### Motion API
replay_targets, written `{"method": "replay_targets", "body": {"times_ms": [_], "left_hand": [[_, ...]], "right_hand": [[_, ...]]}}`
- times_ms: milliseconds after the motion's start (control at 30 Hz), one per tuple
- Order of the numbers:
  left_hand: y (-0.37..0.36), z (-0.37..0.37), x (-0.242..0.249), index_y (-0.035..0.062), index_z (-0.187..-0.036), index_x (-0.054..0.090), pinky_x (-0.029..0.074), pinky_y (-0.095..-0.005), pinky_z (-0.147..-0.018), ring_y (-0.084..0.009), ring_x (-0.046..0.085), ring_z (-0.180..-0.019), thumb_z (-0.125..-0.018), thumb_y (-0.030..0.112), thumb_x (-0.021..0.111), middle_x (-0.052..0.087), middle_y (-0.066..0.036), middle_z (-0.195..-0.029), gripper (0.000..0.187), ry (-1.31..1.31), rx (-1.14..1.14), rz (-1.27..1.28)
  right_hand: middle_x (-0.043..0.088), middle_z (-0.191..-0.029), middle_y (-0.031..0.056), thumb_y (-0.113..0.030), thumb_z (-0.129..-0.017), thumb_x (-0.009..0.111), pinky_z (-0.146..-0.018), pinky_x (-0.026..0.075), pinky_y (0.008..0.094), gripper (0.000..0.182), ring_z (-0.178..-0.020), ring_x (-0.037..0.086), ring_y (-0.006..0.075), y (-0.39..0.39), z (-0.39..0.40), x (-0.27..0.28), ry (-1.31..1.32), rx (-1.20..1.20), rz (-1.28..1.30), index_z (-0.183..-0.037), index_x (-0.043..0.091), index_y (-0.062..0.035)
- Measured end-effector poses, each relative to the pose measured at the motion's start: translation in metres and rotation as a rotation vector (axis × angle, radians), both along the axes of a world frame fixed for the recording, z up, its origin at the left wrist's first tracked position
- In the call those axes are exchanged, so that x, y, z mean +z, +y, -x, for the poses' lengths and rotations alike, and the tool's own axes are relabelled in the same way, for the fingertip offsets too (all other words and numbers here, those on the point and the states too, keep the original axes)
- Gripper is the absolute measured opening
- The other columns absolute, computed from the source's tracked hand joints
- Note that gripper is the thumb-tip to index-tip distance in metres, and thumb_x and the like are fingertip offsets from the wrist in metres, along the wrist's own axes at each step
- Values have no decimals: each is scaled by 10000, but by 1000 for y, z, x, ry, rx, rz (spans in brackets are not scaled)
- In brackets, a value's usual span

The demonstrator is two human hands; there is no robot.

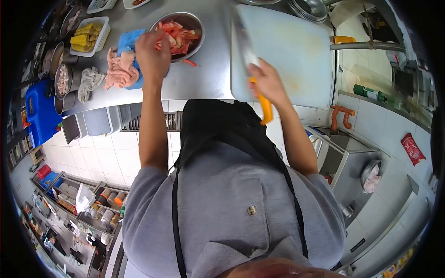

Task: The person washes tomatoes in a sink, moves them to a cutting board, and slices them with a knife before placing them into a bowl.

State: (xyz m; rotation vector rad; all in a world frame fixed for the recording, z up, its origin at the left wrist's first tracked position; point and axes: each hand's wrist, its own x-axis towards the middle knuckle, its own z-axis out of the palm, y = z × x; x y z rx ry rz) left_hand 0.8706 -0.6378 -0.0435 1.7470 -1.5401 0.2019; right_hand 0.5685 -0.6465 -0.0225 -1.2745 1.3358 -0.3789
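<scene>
Yellow-handled knife (252,65) on board; bowl (183,30), seemingly tomato.

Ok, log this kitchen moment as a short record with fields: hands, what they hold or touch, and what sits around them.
left hand: at the rim of the metal bowl of cut tomato pieces, beside the blue cloth and pink cloth; grip unclear
right hand: closed on the orange-handled knife, blade lying on the white cutting board
surface: steel counter
nearby: white basket of yellow vegetable pieces; grey rag; pots at the counter's left end
</scene>
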Motion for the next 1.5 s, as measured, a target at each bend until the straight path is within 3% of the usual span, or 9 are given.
{"method": "replay_targets", "body": {"times_ms": [133, 233, 633, 767, 867, 1033, 1267, 1333, 1500], "left_hand": [[42, 19, -34, 71, -924, 675, 520, -321, -499, -237, 669, -610, -828, 140, 617, 682, -63, -758, 131, -313, -409, -295], [45, 29, -63, 48, -920, 660, 523, -338, -483, -220, 674, -565, -802, 124, 596, 666, -76, -652, 155, -581, -352, -457], [1, -12, 21, 100, -973, 697, 535, -449, -722, -329, 664, -777, -807, 152, 644, 666, -150, -842, 182, -23, -259, -453], [-37, -54, -15, 114, -977, 725, 513, -425, -804, -350, 628, -907, -795, 183, 641, 666, -156, -906, 211, -328, -49, -285], [-45, -50, -30, 119, -1003, 739, 485, -410, -822, -357, 586, -907, -781, 159, 674, 646, -128, -900, 235, -419, -339, -416], [-27, -65, -16, 97, -1060, 731, 476, -421, -803, -348, 597, -880, -810, 144, 679, 644, -155, -909, 260, 24, -275, -159], [-3, -95, -42, -2, -1156, 642, 527, -379, -681, -313, 647, -768, -862, 134, 666, 648, -168, -900, 325, 141, -56, -309], [1, -74, -30, -61, -1185, 533, 558, -337, -617, -251, 663, -773, -874, 88, 623, 628, -167, -960, 356, 958, -84, -669], [-22, -52, -58, -49, -1148, 459, 589, -341, -620, -236, 650, -831, -862, 24, 591, 592, -168, -1045, 323, 1432, -97, -490]], "right_hand": [[541, -648, 83, -217, -1019, 469, -391, 400, 268, 209, -413, 467, 126, 21, 50, 3, -37, -256, -26, -1116, 552, -51], [545, -649, 86, -202, -1021, 454, -388, 405, 268, 210, -410, 467, 132, 33, 63, -4, -72, -303, -53, -1113, 554, -43], [548, -658, 76, -159, -1013, 459, -385, 400, 251, 176, -425, 477, 109, 59, 35, -9, -125, -398, -2, -1013, 540, -2], [549, -661, 82, -171, -1006, 477, -385, 400, 258, 174, -415, 475, 113, 51, 37, -9, -11, -354, -16, -1008, 535, -8], [552, -662, 82, -183, -1008, 478, -386, 396, 263, 175, -409, 472, 112, 45, 32, -10, 39, -338, 5, -1018, 533, -16], [540, -611, 82, -176, -989, 503, -389, 398, 272, 185, -405, 484, 104, 42, 27, -5, 108, -363, 57, -911, 518, -9], [656, -722, 215, -301, -893, 629, -623, 512, 503, 254, -696, 642, 441, 27, 63, -19, 874, -208, 440, -982, 578, -69], [657, -777, 183, -314, -876, 652, -616, 520, 493, 269, -667, 648, 416, 17, 80, -35, 1040, -165, 719, -1017, 570, -99], [603, -952, 157, -312, -839, 706, -617, 527, 467, 322, -789, 635, 390, -2, 92, -52, 1113, -225, 659, -1042, 557, -112]]}}
